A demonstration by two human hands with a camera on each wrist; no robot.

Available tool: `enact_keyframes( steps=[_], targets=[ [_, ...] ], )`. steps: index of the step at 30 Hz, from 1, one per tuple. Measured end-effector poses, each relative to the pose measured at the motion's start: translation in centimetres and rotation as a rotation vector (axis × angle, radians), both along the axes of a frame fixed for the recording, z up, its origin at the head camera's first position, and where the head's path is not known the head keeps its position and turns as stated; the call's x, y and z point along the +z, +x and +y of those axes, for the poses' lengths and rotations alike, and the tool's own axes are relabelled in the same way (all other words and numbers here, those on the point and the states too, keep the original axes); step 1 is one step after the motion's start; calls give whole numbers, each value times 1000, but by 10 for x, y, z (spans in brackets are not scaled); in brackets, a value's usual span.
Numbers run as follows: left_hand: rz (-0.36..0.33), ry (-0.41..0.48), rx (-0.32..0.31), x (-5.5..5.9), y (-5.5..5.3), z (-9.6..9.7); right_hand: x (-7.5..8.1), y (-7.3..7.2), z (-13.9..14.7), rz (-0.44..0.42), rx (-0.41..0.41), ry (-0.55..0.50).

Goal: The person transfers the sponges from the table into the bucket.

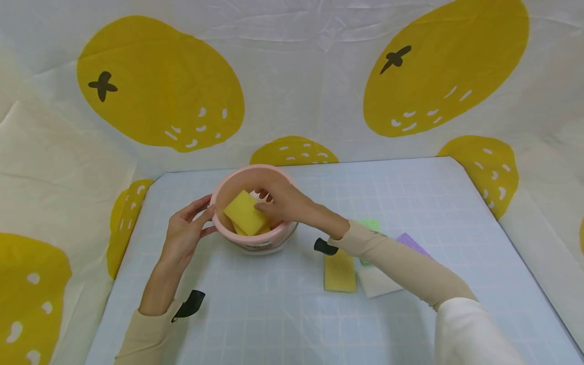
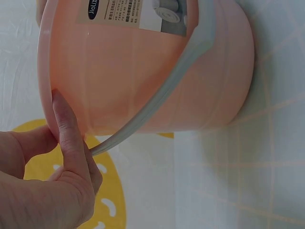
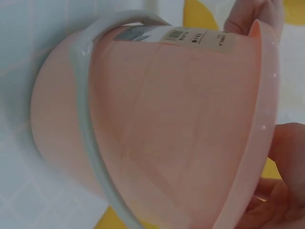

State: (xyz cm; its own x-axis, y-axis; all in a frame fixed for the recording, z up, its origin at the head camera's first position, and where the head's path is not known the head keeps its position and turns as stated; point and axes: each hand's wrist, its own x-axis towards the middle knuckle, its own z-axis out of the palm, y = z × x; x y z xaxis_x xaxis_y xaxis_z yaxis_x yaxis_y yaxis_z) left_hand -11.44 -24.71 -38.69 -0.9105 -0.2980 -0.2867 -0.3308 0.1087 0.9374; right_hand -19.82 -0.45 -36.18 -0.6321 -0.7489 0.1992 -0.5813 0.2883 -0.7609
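Nearest my camera: right arm's white fabric sleeve [image 1: 472, 332]. Left hand [image 1: 184, 229] pinches rim of round pink plastic bucket [image 2: 128, 71]. Inside it, right hand [image 1: 292, 204] touches rectangular yellow sponge [image 1: 245, 210]; whether gripped, I cannot tell.

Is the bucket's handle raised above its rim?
No, the pale handle hangs down along the outside of the pink bucket, below its rim.

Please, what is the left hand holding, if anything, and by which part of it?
The left hand holds the pink bucket by its rim.
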Motion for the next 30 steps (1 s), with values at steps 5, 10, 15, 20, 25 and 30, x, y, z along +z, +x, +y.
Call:
enact_keyframes(
  steps=[5, 10, 15, 20, 25, 30],
  targets=[
    [0, -5, -6, 1, 1, 0, 1, 0, 12, -30, -54, -16],
    [-7, -9, -2, 2, 1, 0, 3, 0, 23, -26, -93, -47],
    [-9, -9, -2, 1, 0, 1, 2, 2, 34, -11, -153, -90],
    [-17, -8, 1, 1, -1, 3, 2, 3, 48, -22, -192, -168],
    [-29, -24, 13, 2, -1, 4, 4, 5, 61, -30, -215, -178],
    [-25, -16, 11, 2, 0, 4, 4, 8, 75, -72, -251, -163]
  ],
)
